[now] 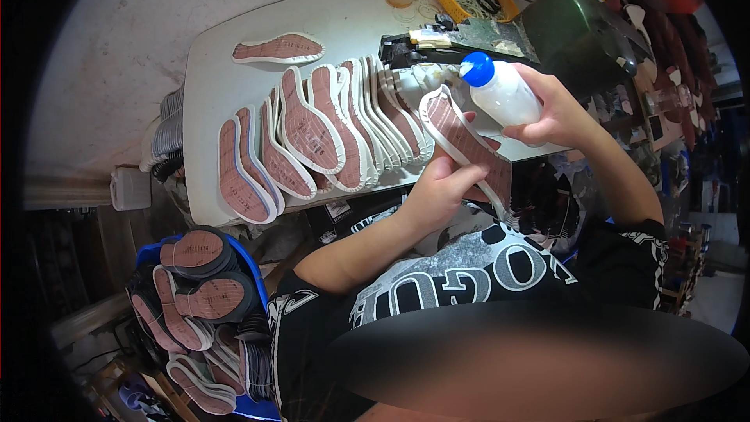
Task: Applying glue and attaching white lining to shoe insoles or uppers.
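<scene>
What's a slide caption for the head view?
Left hand holds a white-edged sole, right hand a blue-capped white bottle, beside a row of soles.

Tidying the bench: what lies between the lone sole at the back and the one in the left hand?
Head view: a row of overlapping soles lies between the lone sole and the held sole.

Bottle (516,103): white plastic, smooth, soft sheen. Blue cap (477,69): smooth plastic, glossier. Held sole (448,123): matt reddish-brown face, looks like fibreboard; white edging is puckered at the tip. Tabletop (209,78): smooth white, low gloss. Green cover (574,27): glossy, metal or plastic, can't tell which. Blue tub (257,270): smooth plastic. Shirt (621,262): matt black cloth. Wall (133,55): rough, matt, plaster-like.
</scene>
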### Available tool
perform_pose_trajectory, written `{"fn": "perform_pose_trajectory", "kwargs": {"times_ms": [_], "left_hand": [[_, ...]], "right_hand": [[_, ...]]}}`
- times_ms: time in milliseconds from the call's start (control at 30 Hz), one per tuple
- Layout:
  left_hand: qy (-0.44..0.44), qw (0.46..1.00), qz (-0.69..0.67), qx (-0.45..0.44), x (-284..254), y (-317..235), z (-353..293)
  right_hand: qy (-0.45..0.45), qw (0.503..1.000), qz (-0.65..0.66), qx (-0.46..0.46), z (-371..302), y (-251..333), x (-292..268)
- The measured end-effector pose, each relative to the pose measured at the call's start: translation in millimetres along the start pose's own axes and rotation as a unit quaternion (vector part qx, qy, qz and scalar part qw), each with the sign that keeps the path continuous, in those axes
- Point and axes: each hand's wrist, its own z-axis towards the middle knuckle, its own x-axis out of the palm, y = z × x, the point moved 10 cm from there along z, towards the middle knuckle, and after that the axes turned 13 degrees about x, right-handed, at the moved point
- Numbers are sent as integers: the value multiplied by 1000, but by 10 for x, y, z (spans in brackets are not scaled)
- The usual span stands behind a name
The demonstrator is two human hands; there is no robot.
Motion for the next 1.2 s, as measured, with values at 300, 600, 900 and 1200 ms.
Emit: {"fn": "perform_pose_trajectory", "kwargs": {"times_ms": [300, 600, 900, 1200], "left_hand": [[-3, 999, -52, 4, -4, -57, -7], [-24, 995, -79, 58, -162, -348, -68], [-168, 943, -156, 240, -875, -958, -203], [-178, 907, -230, 304, -1184, -1232, -312]], "right_hand": [[-43, 979, 199, 15, -60, -180, -144], [-62, 974, 202, -87, 262, 797, -466], [-86, 994, -63, -27, 1925, 964, -247], [-77, 976, -202, 40, 2976, 358, -18]]}}
